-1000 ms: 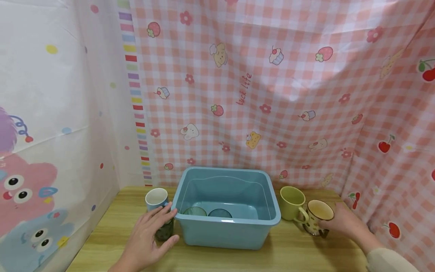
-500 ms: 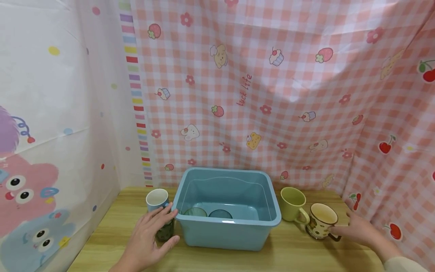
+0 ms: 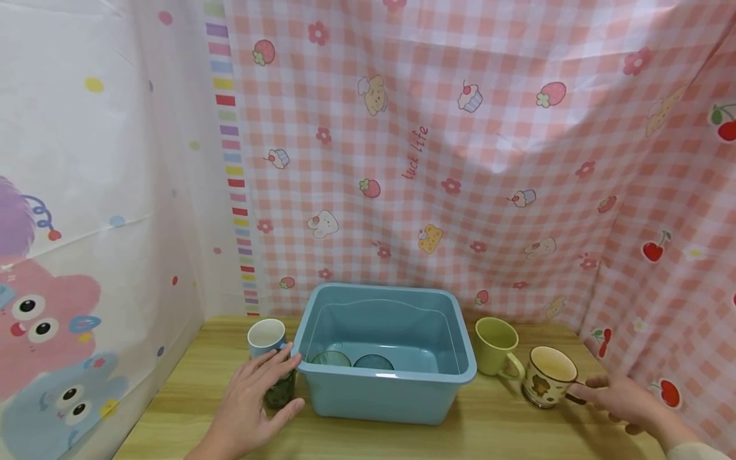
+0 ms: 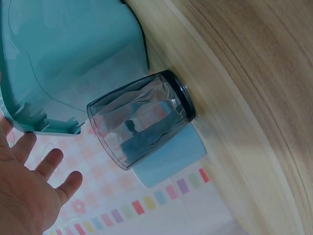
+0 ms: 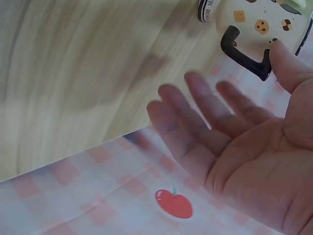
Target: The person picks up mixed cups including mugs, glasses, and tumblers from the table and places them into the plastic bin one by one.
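My left hand (image 3: 250, 402) has its fingers spread, fingertips at the left rim of a blue plastic basin (image 3: 382, 396). Partly behind that hand stands a dark tinted glass (image 4: 146, 120), upright beside the basin. A light blue mug (image 3: 266, 337) with a white inside is just beyond it. At the right, my right hand (image 3: 627, 406) is beside a cream mug (image 3: 546, 383) with a cookie pattern. Its thumb is at the mug's dark handle (image 5: 247, 58); whether it touches is unclear. The other fingers are loosely bent and hold nothing.
A green mug (image 3: 496, 348) stands between basin and cream mug, its handle towards the cream one. Inside the basin are a greenish glass (image 3: 331, 360) and a darker glass (image 3: 374, 363). Patterned cloth (image 3: 402, 191) hangs behind the wooden table (image 3: 494, 434) and at its sides.
The cream mug has shifted right, away from the green mug, and turned so more pattern shows. My right hand has moved right and its fingers have come off the mug's body. My left hand stays put.
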Tool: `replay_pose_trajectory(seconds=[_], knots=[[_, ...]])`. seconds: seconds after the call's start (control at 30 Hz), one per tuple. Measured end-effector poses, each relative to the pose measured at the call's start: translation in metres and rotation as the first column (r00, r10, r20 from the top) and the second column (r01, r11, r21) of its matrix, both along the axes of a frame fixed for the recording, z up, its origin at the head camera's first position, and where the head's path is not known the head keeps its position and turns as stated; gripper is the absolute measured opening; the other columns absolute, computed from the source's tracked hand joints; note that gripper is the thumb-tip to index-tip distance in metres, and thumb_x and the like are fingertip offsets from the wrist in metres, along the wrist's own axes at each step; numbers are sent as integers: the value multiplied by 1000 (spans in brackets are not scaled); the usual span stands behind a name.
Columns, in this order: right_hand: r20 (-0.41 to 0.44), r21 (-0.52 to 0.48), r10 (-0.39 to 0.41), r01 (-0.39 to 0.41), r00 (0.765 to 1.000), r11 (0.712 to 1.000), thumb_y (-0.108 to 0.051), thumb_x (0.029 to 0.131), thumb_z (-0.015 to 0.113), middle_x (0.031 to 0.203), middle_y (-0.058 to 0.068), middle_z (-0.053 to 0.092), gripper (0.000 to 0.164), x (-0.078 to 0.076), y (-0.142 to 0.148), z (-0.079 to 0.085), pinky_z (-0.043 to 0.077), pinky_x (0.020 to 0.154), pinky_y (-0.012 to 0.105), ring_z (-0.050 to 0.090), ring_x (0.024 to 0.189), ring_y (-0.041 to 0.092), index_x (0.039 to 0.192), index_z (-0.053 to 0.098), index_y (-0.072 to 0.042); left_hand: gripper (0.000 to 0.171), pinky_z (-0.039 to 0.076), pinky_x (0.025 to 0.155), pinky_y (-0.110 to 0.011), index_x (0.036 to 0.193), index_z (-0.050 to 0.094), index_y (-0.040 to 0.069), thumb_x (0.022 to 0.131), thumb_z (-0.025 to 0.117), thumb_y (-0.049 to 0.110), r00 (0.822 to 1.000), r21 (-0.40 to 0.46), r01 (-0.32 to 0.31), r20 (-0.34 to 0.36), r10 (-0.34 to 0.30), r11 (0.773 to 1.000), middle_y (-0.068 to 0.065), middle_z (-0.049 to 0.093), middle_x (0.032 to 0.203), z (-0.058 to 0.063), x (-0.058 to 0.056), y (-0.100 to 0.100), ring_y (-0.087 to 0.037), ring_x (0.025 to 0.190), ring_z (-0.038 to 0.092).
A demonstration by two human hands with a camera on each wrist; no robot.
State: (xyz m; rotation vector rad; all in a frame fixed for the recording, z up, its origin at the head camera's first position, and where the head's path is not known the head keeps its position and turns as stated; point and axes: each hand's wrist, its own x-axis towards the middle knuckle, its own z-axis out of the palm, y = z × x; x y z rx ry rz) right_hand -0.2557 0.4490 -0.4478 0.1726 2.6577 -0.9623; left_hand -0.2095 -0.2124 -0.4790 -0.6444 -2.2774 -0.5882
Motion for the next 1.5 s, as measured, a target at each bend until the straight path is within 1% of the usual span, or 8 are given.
replay_pose_trajectory(seconds=[0.1,0.4,0.57,0.73,0.93,1.17,1.27,1.5], knots=[[74,-47,-22,25,997,999,-59,107,56,117,19,74,86,2,3,-3,60,74,50,72,103,38,153,40,12,71,51,97,-68,149,65,24,84,90,37,1000,-3,-5,2,5,1000,-8,64,154,0,0,0,-38,132,63],[138,-209,-35,64,990,976,-52,112,49,121,22,75,82,1,8,-14,62,85,52,74,110,37,155,35,17,70,51,97,-67,148,65,25,84,90,38,1000,-2,-13,-3,13,1000,-5,63,155,0,1,0,-37,132,64],[154,-322,22,29,988,946,-49,115,42,127,26,75,79,-2,15,-18,62,91,57,74,114,41,153,36,20,69,51,98,-67,148,66,24,84,90,39,1000,-6,-14,-6,14,1000,-5,63,156,-1,1,0,-38,132,64],[177,-489,68,28,982,872,-42,115,44,123,23,78,65,-3,22,-23,62,93,59,76,113,37,143,49,16,70,51,97,-69,148,66,23,84,90,38,1000,-6,-12,-5,12,1000,-6,63,155,0,1,-1,-39,131,64],[215,-663,143,37,966,748,-38,116,43,120,7,80,40,-4,27,-28,61,99,56,76,113,24,126,64,-5,72,51,97,-69,149,65,24,83,91,35,1000,-5,-3,-5,3,1000,-7,64,155,0,0,0,-40,131,64],[214,-808,260,22,941,588,-35,119,34,124,4,79,37,-5,29,-31,57,107,59,73,118,20,118,67,-18,71,51,97,-69,149,65,24,83,90,36,1000,-11,-11,-2,11,1000,-7,64,155,0,-1,-1,-39,131,64],[210,-823,272,20,939,567,-35,119,32,124,4,79,38,-5,29,-32,57,107,58,73,119,20,119,66,-18,71,51,96,-68,148,66,23,83,90,37,1000,-14,-15,-5,15,1000,-7,64,155,0,0,-1,-39,131,65],[194,-825,280,2,940,565,-36,119,30,125,5,79,38,-6,31,-31,56,108,58,73,119,18,120,63,-16,71,52,96,-65,148,65,24,84,90,39,1000,-21,-23,-4,23,1000,-7,64,155,-1,0,-1,-38,131,64]])
